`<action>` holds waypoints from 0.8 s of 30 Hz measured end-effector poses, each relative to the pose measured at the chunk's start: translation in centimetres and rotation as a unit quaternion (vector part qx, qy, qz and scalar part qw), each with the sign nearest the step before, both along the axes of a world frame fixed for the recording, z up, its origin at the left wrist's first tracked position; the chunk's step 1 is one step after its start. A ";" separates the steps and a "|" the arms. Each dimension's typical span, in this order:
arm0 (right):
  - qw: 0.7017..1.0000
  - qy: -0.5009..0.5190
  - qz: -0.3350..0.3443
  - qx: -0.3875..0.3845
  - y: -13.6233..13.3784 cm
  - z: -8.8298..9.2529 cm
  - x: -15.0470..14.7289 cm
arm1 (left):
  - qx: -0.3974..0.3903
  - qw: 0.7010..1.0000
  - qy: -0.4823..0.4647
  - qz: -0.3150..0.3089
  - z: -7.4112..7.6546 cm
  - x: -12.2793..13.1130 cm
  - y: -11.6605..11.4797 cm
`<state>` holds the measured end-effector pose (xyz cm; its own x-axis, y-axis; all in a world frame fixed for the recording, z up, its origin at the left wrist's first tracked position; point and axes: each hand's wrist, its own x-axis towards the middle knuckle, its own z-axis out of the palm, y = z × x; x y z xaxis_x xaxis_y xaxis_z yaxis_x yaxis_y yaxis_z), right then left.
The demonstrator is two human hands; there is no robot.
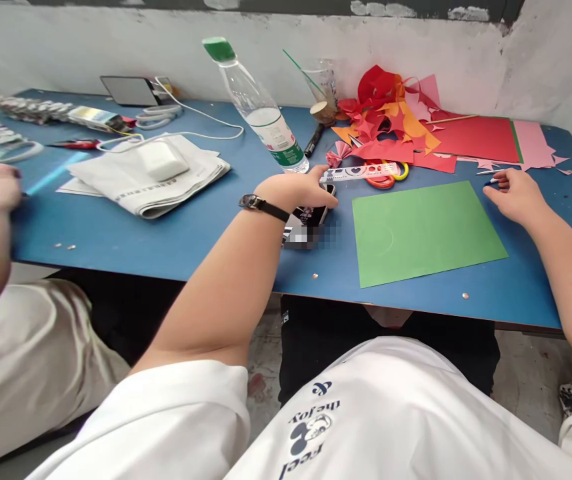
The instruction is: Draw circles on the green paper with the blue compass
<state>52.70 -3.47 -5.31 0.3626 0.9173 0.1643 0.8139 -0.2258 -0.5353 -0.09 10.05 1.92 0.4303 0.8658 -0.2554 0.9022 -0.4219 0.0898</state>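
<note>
Right of frame centre, green paper (429,233) lies between left hand (302,191), grip unclear beside a ruler (359,173), and right hand (516,193), pinching a pen (491,182).

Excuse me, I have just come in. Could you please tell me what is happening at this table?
A person sits at the blue table. The left hand is at the phone; its exact grip is unclear. The right hand holds what looks like a pen, beside a green sheet with a faint circle. Beyond the sheet lie scissors and paper scraps.
</note>
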 end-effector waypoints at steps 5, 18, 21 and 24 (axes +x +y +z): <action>0.999 -0.024 0.021 0.006 -0.1 -0.3 0.0 | -0.055 0.992 0.049 0.105 1.1 1.4 -1.2; 0.975 -0.114 0.192 -0.020 0.0 -0.2 -2.6 | -0.011 0.995 0.010 0.102 3.4 4.8 -3.1; 0.968 -0.127 0.204 -0.066 -0.1 0.3 -3.2 | 0.034 0.996 -0.057 0.064 3.4 6.0 -3.6; 0.963 -0.133 0.214 -0.096 -0.5 0.9 -3.5 | 0.051 0.988 -0.143 -0.004 2.5 6.8 -4.1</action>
<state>49.24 -3.99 -4.42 -0.0863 0.9962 0.0109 0.9570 0.0860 -0.2771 6.73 5.95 4.47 0.4793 0.8770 -0.0335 0.8428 -0.4492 0.2964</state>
